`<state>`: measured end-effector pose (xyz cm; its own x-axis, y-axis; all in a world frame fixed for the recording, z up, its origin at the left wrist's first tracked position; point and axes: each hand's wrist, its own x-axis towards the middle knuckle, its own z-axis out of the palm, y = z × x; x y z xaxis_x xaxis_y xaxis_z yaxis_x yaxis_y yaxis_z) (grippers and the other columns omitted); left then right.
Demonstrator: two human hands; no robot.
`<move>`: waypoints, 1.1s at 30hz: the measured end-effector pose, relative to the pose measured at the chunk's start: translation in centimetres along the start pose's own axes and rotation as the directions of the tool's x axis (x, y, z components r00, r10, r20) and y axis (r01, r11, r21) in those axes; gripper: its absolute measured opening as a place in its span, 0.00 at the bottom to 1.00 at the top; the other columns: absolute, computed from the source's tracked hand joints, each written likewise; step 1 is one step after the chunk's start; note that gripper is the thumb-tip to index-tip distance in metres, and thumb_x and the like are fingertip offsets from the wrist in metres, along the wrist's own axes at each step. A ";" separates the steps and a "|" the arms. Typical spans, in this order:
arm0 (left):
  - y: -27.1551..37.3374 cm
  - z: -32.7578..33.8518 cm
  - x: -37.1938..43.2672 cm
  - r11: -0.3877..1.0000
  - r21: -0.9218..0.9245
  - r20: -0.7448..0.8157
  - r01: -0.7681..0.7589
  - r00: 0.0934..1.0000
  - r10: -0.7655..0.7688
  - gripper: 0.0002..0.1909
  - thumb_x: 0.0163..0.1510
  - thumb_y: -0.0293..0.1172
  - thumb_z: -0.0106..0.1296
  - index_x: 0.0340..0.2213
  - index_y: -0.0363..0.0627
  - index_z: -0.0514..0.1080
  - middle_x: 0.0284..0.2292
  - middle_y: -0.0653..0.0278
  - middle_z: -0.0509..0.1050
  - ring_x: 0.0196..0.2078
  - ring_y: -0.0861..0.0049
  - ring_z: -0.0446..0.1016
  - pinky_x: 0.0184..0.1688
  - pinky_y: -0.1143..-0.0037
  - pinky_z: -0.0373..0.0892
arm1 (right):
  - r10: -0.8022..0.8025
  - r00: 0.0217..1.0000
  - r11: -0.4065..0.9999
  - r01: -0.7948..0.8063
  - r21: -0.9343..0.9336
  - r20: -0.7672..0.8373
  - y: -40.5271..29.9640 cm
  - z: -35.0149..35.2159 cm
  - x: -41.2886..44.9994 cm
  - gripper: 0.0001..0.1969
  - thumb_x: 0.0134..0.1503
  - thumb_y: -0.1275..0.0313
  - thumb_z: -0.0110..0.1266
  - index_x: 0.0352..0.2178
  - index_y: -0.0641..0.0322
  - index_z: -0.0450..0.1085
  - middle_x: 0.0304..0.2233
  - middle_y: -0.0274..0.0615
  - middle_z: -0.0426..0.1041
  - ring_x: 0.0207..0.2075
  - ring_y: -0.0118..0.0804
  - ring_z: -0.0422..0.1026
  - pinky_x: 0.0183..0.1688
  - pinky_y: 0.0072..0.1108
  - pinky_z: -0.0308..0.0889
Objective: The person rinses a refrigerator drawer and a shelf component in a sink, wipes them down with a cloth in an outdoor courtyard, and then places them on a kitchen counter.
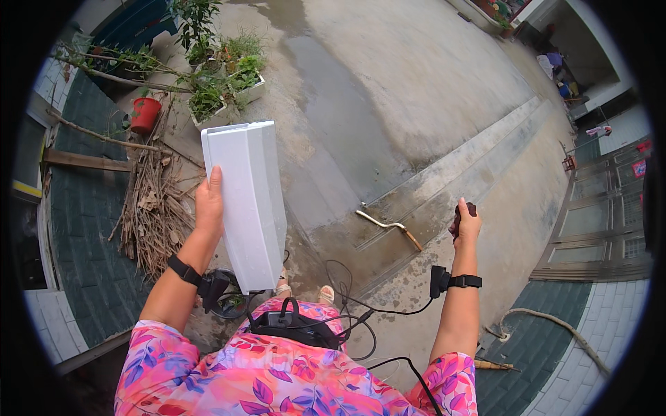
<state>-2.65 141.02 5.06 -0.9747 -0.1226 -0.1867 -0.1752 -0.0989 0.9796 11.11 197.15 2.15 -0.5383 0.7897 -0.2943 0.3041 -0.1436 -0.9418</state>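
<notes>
My left hand (209, 202) grips a white rectangular box, apparently plastic (253, 208), at its rimmed left edge. The box is tipped on its side in front of me, and I cannot see into it. Off to the right, my outstretched right hand (468, 222) is closed around a crumpled dark cloth (457, 221). Straps on both wrists carry small black devices. Wet concrete (385, 249) lies between my hands, with a curved white rod with a brown handle (391, 225) resting on it.
Bundled dry sticks (148, 223), a red bucket (145, 114) and potted plants (229, 88) stand left. A low concrete step (468, 151) crosses the yard. Black cables (359, 307) hang from my waist pouch (294, 328). A hose (562, 325) lies at lower right.
</notes>
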 end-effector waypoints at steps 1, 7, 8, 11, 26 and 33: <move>0.0 -0.5 0.1 1.000 0.005 -0.009 -0.004 1.000 0.004 0.33 0.61 0.58 0.44 0.40 0.31 0.71 0.33 0.63 0.76 0.33 0.81 0.73 0.38 0.78 0.71 | -0.037 0.999 0.999 0.037 -0.031 -0.029 0.5 0.1 0.6 0.15 0.51 0.61 0.65 0.31 0.59 0.70 0.22 0.32 0.68 0.17 0.28 0.64 0.19 0.23 0.61; 0.7 -2.2 -0.9 0.987 0.125 -0.056 -0.102 0.992 0.109 0.34 0.61 0.59 0.44 0.38 0.30 0.72 0.31 0.64 0.76 0.31 0.82 0.72 0.35 0.80 0.70 | -0.239 0.971 0.917 0.218 -0.334 -0.022 1.7 2.5 3.8 0.08 0.43 0.71 0.58 0.18 0.63 0.68 0.18 0.31 0.66 0.21 0.25 0.63 0.24 0.23 0.58; 0.6 -2.5 -1.2 0.987 0.126 -0.051 -0.104 0.992 0.111 0.33 0.60 0.58 0.46 0.38 0.31 0.72 0.31 0.65 0.76 0.31 0.82 0.72 0.35 0.80 0.70 | -0.226 0.974 0.905 0.205 -0.373 -0.012 1.9 3.0 4.3 0.07 0.43 0.71 0.57 0.18 0.63 0.68 0.18 0.31 0.66 0.20 0.26 0.63 0.24 0.23 0.58; 1.6 -0.8 -2.9 0.983 0.115 -0.005 -0.143 0.990 0.144 0.29 0.56 0.54 0.54 0.38 0.33 0.73 0.30 0.65 0.76 0.31 0.82 0.73 0.35 0.80 0.70 | -0.251 0.968 0.874 0.224 -0.432 -0.005 3.8 2.3 7.8 0.07 0.42 0.71 0.55 0.17 0.63 0.67 0.16 0.32 0.66 0.18 0.27 0.62 0.23 0.25 0.58; 3.0 4.2 -10.6 0.596 0.563 0.614 -0.572 0.773 0.161 0.22 0.45 0.49 0.66 0.27 0.40 0.74 0.23 0.60 0.76 0.25 0.71 0.76 0.29 0.73 0.70 | 0.218 0.843 0.885 0.041 -0.463 0.492 9.8 1.4 8.9 0.26 0.49 0.48 0.61 0.29 0.65 0.74 0.25 0.38 0.74 0.26 0.34 0.72 0.30 0.27 0.67; 3.6 8.7 -14.1 0.171 0.347 0.935 -0.922 0.327 -0.135 0.20 0.48 0.49 0.59 0.21 0.46 0.67 0.20 0.63 0.72 0.26 0.61 0.75 0.28 0.66 0.68 | 0.584 0.539 0.802 -0.271 -0.532 0.607 7.9 8.2 -1.3 0.37 0.51 0.34 0.51 0.32 0.64 0.75 0.29 0.38 0.75 0.28 0.32 0.73 0.31 0.21 0.68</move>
<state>9.22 151.00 11.86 -0.4247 0.8969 -0.1234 0.8206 0.4389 0.3661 7.80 190.08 -6.26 -0.5896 -0.0198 -0.8075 0.8077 -0.0118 -0.5895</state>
